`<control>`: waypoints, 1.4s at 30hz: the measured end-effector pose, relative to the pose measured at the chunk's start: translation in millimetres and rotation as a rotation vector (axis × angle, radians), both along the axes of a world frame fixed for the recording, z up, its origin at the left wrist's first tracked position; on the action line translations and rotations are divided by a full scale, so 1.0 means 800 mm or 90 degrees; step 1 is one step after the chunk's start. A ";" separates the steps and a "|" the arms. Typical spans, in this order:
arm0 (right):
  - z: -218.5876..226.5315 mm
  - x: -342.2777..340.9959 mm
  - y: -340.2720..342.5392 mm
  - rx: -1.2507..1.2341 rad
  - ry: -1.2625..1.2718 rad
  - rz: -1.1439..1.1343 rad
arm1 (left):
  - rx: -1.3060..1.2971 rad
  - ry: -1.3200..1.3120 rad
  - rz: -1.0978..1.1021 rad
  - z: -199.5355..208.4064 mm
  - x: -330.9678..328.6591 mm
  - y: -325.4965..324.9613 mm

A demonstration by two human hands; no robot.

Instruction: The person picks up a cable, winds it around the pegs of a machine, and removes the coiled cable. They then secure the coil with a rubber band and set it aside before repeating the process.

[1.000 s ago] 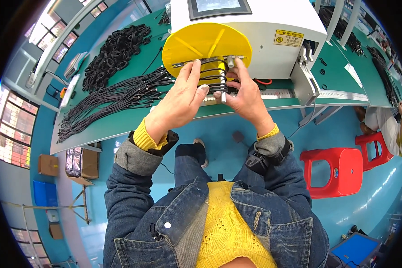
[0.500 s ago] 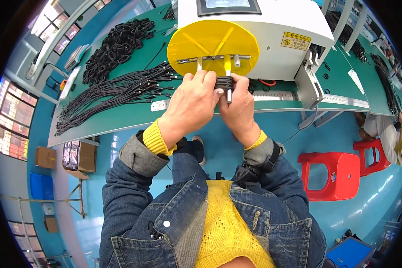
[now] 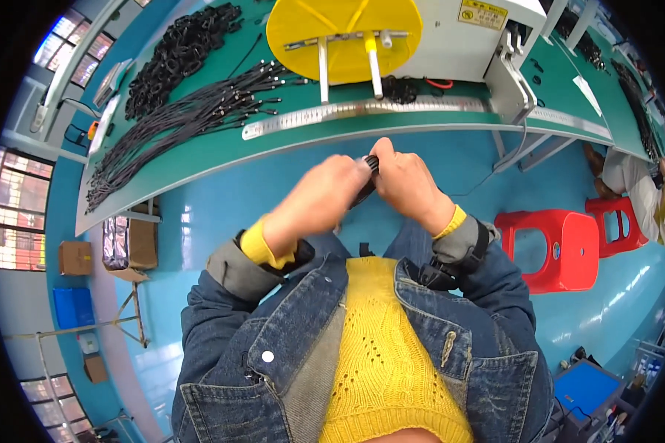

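Observation:
A small coil of black cable is held in front of my body, off the table's front edge. My right hand grips it from the right, thumb and fingers closed on the coil. From the left my left hand is closed at the same coil, slightly smeared by motion; its fingers partly hide the loops. Beyond my hands stands a yellow winding disc on a white machine, with a white pin and a second pin with a yellow base. Both pins are bare of cable.
Straight black cables lie bundled on the green table, with a pile of coiled ones behind. A steel ruler runs along the front. Red stools stand at right, near another person.
Both hands have drawn the black cable coil off the pin of the yellow disc and back toward my body. The view has tilted downward.

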State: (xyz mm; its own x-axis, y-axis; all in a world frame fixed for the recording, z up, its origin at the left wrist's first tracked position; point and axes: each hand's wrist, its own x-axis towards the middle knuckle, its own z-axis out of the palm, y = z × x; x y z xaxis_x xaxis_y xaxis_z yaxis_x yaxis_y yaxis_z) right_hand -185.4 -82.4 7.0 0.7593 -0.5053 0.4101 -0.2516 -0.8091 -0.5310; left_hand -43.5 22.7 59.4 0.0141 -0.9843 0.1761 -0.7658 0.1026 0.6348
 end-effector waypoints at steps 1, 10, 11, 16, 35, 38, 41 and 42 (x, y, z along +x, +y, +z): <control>-0.004 0.000 0.002 0.010 0.006 0.003 | 0.044 0.112 -0.099 -0.008 0.015 -0.002; -0.037 0.004 0.003 0.125 -0.098 0.110 | 0.509 0.713 0.020 -0.019 -0.007 -0.011; -0.041 0.005 0.004 0.123 -0.087 0.106 | 0.519 0.635 0.022 -0.021 -0.001 -0.016; -0.051 0.006 0.005 0.095 -0.063 0.065 | 0.519 0.532 0.081 -0.025 -0.011 -0.022; -0.082 0.009 0.015 0.536 0.003 0.075 | 0.668 0.699 -0.030 -0.109 0.007 -0.012; -0.079 0.009 0.016 0.410 0.103 0.067 | 0.704 0.785 -0.026 -0.108 0.012 -0.011; -0.079 0.011 0.018 0.092 0.192 0.088 | 0.822 0.723 -0.085 -0.122 0.028 -0.016; -0.083 0.012 0.018 0.140 0.142 0.096 | 0.823 0.726 -0.085 -0.123 0.029 -0.014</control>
